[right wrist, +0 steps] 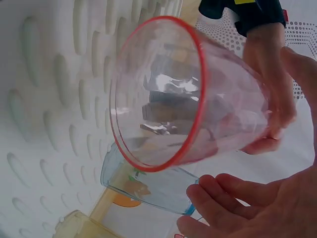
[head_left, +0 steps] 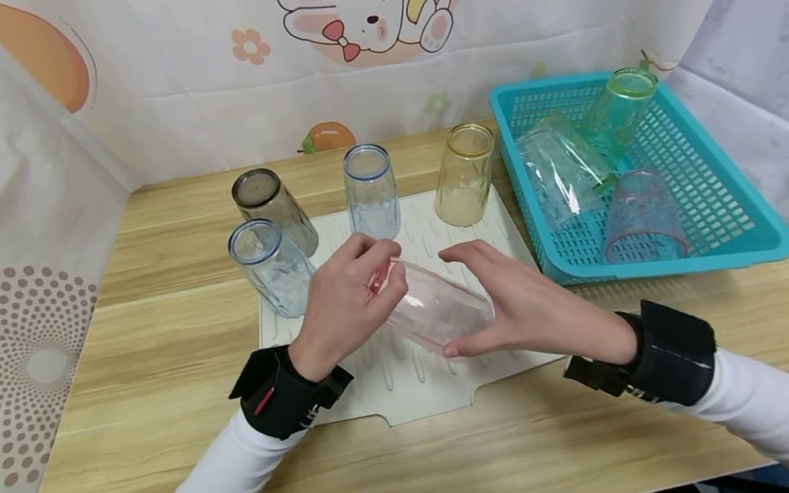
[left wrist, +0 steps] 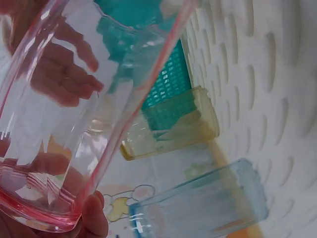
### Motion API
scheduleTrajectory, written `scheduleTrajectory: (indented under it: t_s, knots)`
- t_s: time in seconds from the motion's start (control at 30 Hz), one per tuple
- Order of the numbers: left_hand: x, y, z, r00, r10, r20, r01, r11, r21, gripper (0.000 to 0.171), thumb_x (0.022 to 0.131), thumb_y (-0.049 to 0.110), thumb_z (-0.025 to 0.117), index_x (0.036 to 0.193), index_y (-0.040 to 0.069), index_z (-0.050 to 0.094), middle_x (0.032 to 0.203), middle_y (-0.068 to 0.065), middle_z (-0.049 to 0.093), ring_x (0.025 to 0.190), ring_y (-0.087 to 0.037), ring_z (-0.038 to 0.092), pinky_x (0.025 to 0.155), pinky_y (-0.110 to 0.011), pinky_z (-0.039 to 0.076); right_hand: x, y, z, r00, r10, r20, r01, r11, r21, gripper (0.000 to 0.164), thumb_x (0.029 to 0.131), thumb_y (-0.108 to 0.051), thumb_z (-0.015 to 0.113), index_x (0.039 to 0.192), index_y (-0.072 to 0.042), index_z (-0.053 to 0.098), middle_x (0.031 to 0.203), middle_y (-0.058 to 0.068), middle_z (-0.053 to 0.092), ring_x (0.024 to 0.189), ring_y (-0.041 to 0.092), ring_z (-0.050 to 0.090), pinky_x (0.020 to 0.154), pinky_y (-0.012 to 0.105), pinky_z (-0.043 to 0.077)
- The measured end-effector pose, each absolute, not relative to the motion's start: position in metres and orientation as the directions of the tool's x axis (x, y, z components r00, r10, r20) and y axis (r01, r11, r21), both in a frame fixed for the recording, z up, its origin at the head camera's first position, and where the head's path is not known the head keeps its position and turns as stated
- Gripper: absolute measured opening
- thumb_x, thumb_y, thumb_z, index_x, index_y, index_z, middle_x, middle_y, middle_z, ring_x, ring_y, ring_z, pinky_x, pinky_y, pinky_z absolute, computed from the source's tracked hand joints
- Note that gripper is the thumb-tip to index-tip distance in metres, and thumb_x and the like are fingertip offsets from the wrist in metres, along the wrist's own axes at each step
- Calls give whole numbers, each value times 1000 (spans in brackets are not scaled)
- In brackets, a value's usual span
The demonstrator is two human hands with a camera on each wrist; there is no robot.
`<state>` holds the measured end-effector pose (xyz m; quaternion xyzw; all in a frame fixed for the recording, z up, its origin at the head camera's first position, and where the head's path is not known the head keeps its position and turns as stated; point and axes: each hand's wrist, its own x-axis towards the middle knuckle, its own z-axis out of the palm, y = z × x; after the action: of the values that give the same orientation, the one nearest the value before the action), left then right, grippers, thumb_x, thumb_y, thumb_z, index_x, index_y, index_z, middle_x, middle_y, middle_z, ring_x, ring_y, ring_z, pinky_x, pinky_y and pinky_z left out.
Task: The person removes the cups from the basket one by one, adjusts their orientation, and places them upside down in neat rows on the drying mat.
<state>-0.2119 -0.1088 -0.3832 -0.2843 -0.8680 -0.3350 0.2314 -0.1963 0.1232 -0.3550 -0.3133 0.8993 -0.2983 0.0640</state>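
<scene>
A clear pink drinking glass (head_left: 435, 305) is held tilted above the white ridged mat (head_left: 406, 378), its mouth toward the right. My left hand (head_left: 350, 301) grips it by the base end; in the left wrist view, fingers (left wrist: 94, 215) curl at the thick pink bottom. Around the mouth end my right hand (head_left: 519, 306) is spread, thumb and fingers apart. The right wrist view shows the red-edged rim (right wrist: 203, 94) between that thumb and the fingers (right wrist: 223, 198), with no clear grip.
On the mat's far side stand a blue-edged glass (head_left: 371, 194) and a yellow glass (head_left: 466, 177). A grey-brown glass (head_left: 275, 210) and another bluish glass (head_left: 273, 269) stand at the left. A turquoise basket (head_left: 739, 240) with several glasses sits at the right.
</scene>
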Motion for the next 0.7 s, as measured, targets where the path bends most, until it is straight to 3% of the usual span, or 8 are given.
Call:
scheduleTrajectory:
  t_s: [0.17,0.37,0.7]
  knots:
    - [-209,-108,-373,-656,399,641,690,661,294,19,87,23,54,89,10,68,83,-6,55,69,-17,51,47,-27,42,-197,116,-361,-799,-597,67,-512,620,-594,95,67,-51,85,139,-6,41,136,11,46,116,25,52,91,46,48]
    - [-207,-104,-365,-615,481,625,698,701,148,16,85,25,60,85,12,68,86,-9,56,75,-22,56,47,-30,46,-199,111,-369,-795,-605,47,-494,600,-629,95,68,-46,86,139,-4,41,136,12,46,116,25,51,92,46,47]
    - [-201,-94,-356,-570,518,638,714,696,73,16,79,27,63,85,14,70,86,-6,54,69,-19,50,45,-27,41,-206,101,-387,-785,-614,82,-452,478,-753,93,68,-35,88,143,-14,37,133,0,45,119,16,45,98,43,42]
